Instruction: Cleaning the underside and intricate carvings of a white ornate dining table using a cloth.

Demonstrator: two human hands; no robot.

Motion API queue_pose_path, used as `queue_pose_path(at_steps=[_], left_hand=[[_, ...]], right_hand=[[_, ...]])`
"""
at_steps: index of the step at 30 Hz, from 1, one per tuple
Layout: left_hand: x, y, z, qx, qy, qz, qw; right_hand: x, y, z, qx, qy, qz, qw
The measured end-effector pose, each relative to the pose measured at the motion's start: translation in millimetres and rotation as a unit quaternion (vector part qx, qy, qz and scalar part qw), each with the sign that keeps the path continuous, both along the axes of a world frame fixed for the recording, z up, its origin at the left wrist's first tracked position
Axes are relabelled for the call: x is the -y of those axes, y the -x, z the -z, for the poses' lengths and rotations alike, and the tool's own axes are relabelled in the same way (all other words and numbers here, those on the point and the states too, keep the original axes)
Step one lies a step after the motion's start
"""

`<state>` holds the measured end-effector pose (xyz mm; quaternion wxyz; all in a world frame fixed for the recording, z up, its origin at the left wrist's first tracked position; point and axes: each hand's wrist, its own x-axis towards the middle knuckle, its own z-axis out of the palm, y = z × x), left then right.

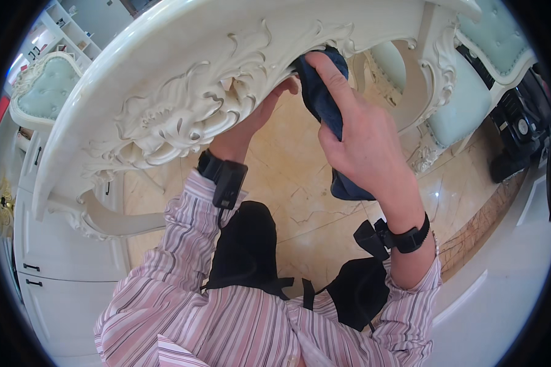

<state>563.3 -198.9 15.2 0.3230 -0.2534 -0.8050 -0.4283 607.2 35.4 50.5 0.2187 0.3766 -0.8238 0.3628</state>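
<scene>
My right hand (pixel 362 124) grips a dark blue cloth (pixel 319 94), its index finger pressing the fabric against the lower carved edge of a cream-white table apron (pixel 238 91). Part of the cloth hangs below the palm. Behind that apron reaches my left hand (pixel 257 112), partly hidden by the carving, with some fingertips showing beside the cloth. Whether those fingers hold anything cannot be seen. Raised leaf and flower scrollwork (pixel 179 119) covers the apron, left of my hands. A carved table leg (pixel 438 78) stands to the right.
Tufted pale green chairs stand at the left (pixel 46 96) and right (pixel 461 91). White cabinets (pixel 69 238) line the left side. A black machine (pixel 514 128) sits at the far right, by a white panel (pixel 496 298). Beneath lies a beige marble-look floor (pixel 303 197).
</scene>
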Motion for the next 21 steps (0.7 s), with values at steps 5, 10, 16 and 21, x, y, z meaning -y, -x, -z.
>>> queue_pose_path(at_steps=[5, 10, 16, 21], left_hand=[[-8.1, 15.3, 10.2, 0.141, -0.379, 0.309, 0.860], [7.8, 7.6, 14.0, 0.124, -0.361, 0.257, 0.888], [15.3, 0.6, 19.9, 0.114, -0.352, 0.219, 0.903], [16.4, -0.7, 20.5, 0.108, -0.343, 0.206, 0.910]], right_hand=[[5.3, 4.9, 9.6, -0.005, 0.027, 0.003, 1.000], [7.4, -1.1, -3.0, 0.016, -0.020, 0.020, 0.999], [15.1, -0.2, 0.0, 0.013, 0.041, -0.022, 0.999], [11.5, -1.9, 1.3, 0.062, 0.046, -0.028, 0.997]])
